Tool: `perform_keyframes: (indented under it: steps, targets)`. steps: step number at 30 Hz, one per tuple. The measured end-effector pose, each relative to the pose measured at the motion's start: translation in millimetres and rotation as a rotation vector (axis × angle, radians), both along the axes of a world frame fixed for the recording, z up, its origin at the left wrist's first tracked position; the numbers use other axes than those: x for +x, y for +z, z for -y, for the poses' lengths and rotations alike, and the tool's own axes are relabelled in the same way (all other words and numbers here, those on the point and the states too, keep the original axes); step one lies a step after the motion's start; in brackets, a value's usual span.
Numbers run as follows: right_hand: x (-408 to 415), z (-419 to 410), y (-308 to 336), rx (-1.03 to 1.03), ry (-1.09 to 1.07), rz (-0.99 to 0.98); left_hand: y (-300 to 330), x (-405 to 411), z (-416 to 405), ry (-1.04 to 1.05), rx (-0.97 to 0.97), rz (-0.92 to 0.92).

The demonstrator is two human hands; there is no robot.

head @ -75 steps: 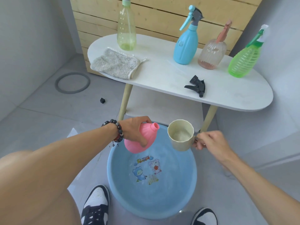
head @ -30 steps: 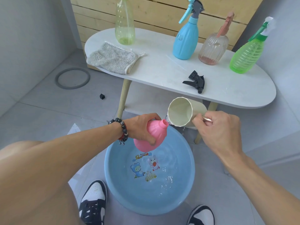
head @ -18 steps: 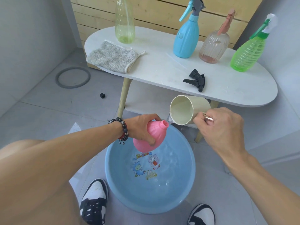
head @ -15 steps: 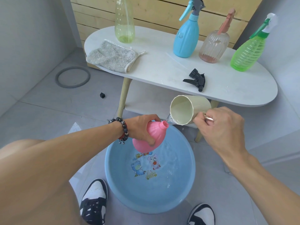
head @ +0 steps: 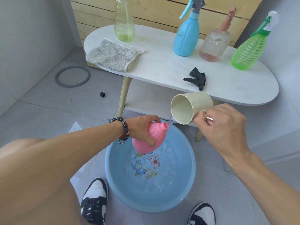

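My left hand (head: 142, 129) grips a pink bottle (head: 152, 138) with no cap, tilted with its neck pointing up and right, over a blue basin (head: 186, 184). My right hand (head: 222, 129) grips the metal handle of a cream cup (head: 190, 108). The cup lies tipped on its side, its mouth toward me and its lower lip just above the bottle's neck. A thin stream of water runs from the cup into the bottle's opening. The basin holds shallow water over cartoon pictures on its bottom.
A white oval table (head: 227, 88) stands behind the basin, bearing a grey cloth (head: 112, 55), a yellow-green bottle (head: 124, 21), blue (head: 186, 38), pink-clear (head: 214, 44) and green (head: 248, 51) spray bottles, and a loose black spray head (head: 197, 77). A grey ring (head: 72, 76) lies on the floor. My shoes flank the basin.
The cup went from upright beside the bottle to tipped over its neck, and water now pours into the bottle. My left hand has kept the bottle almost still.
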State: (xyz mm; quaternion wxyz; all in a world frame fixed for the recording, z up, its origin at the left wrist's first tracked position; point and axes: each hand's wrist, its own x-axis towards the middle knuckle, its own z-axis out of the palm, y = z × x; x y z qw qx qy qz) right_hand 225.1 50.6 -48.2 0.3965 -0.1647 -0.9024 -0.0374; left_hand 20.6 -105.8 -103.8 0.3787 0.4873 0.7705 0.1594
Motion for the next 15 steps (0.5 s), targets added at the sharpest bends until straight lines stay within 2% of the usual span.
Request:
perform_keyframes:
  steps: [15]
  targets:
    - [-2.3, 1.2, 0.8, 0.199, 0.101, -0.008, -0.8, 1.7, -0.6, -0.004, 0.003, 0.025]
